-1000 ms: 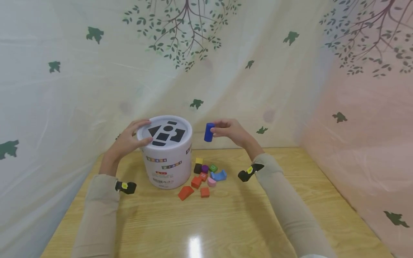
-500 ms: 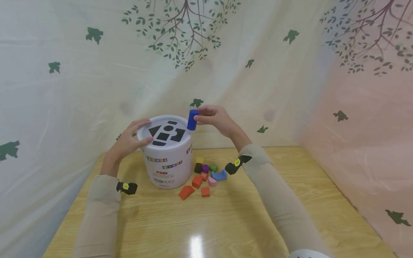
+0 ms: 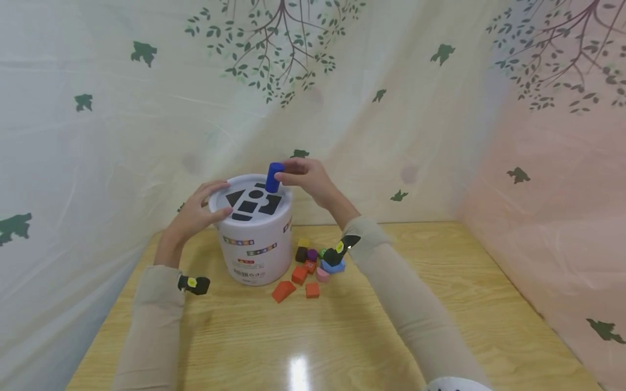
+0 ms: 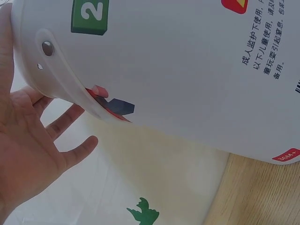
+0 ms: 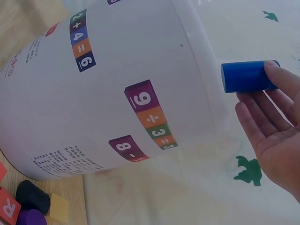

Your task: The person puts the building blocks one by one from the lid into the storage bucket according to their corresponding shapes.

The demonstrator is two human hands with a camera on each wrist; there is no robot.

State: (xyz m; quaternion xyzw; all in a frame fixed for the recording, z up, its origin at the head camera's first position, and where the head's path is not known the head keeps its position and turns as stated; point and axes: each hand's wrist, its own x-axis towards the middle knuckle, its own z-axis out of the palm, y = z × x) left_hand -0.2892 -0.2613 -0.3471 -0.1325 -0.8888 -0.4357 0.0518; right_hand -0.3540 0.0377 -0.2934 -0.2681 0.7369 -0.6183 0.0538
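A white round bucket (image 3: 256, 255) stands on the table, its lid (image 3: 262, 218) cut with several shaped holes, including a triangle, a circle and a square. My left hand (image 3: 194, 213) rests on the lid's left rim, thumb in front and fingers behind. In the left wrist view, its fingers (image 4: 70, 123) spread beside the bucket. My right hand (image 3: 309, 178) pinches a blue cylinder block (image 3: 274, 178) by its upper part. Slightly tilted, the block is over the lid's back right side, near the circular hole, and the right wrist view shows its lower end free of the fingers.
Right of the bucket lie loose blocks: several red ones (image 3: 300, 275), a yellow (image 3: 304, 243), a black (image 3: 301, 254), a purple (image 3: 312, 254), a pink (image 3: 323, 275) and a blue curved one (image 3: 335, 266). A printed curtain (image 3: 342, 130) hangs behind the table (image 3: 244, 336).
My right hand has carried the blue cylinder block leftward and up, from beside the bucket to over its lid. The left hand has stayed at the rim.
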